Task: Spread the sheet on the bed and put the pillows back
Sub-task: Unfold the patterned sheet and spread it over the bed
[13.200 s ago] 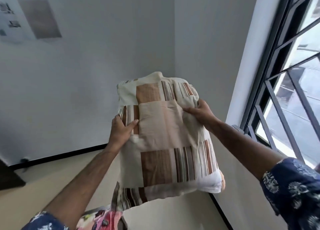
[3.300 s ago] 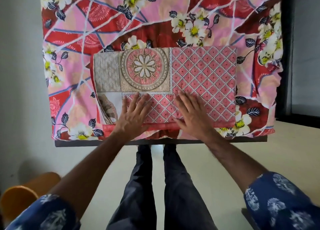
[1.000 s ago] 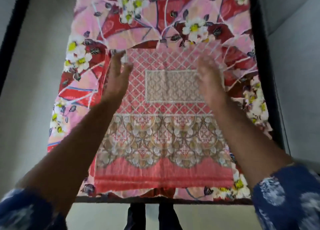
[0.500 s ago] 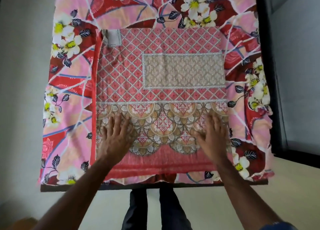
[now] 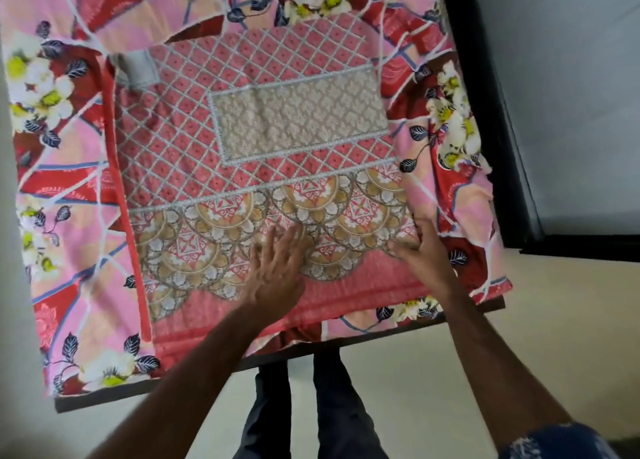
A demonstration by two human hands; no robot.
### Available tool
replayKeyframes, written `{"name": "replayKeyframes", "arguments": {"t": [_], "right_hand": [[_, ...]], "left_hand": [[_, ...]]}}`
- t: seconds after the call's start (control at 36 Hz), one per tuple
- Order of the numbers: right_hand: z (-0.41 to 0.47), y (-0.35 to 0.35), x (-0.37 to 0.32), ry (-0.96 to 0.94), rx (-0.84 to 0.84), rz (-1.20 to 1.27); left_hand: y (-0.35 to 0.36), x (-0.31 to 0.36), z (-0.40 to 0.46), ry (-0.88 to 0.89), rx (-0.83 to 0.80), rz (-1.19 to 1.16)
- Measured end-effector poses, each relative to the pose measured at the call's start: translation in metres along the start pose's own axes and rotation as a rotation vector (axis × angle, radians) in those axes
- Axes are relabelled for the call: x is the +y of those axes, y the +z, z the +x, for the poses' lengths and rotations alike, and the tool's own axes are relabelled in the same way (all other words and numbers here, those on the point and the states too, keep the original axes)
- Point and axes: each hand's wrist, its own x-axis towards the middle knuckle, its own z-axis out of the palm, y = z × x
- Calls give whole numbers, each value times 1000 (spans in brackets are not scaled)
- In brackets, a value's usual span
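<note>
A pink and red floral sheet (image 5: 69, 168) covers the bed. On top of it lies a folded coral blanket (image 5: 242, 140) with a white lattice, a beige panel and gold medallions, reaching to the bed's near edge. My left hand (image 5: 277, 268) rests flat on the blanket's medallion band near the middle, fingers spread. My right hand (image 5: 426, 254) presses on the blanket's right edge, fingers apart and pointing left. No pillow is in view.
The bed's dark frame (image 5: 485, 140) runs along the right side and the near edge. Pale floor (image 5: 450, 372) lies below, where my legs (image 5: 311, 406) stand. A grey wall (image 5: 571, 95) is on the right.
Both hands slid rightward over the blanket; the left went from the left part to the middle, the right to the right edge. The view tilted.
</note>
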Motion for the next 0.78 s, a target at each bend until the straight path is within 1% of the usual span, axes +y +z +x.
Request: {"name": "replayKeyframes", "arguments": {"t": [0.06,0.11,0.17,0.22,0.25,0.28,0.33,0.39,0.47,0.61,0.69,0.78], "right_hand": [[-10,-4,-9,-28,-50,43],[-23,-4,-19,-114,-87,129],[-36,2,-29,-190,-150,187],[-48,14,-38,-260,-240,192],[-54,21,-44,-289,-304,189],[-57,30,-47,-318,-359,164],[-60,42,-51,-329,-410,140],[-58,46,-52,-303,-414,203],[-52,49,-44,-278,-340,241],[-50,55,-35,-216,-188,321],[-52,57,-33,-183,-95,322],[-55,59,-33,-138,-107,333]], "left_hand": [[-5,13,6,93,1,-15],[-11,30,13,133,19,-107],[-23,53,22,81,-13,-353],[-35,72,33,3,-72,-730],[-40,80,39,-36,-78,-880],[-43,85,44,-84,-52,-968],[-47,89,52,-219,10,-1027],[-47,81,58,-346,50,-1062],[-43,62,57,-454,4,-1248],[-41,59,47,-464,-82,-1389],[-38,59,47,-455,-87,-1344],[-37,65,46,-379,-81,-1285]]}}
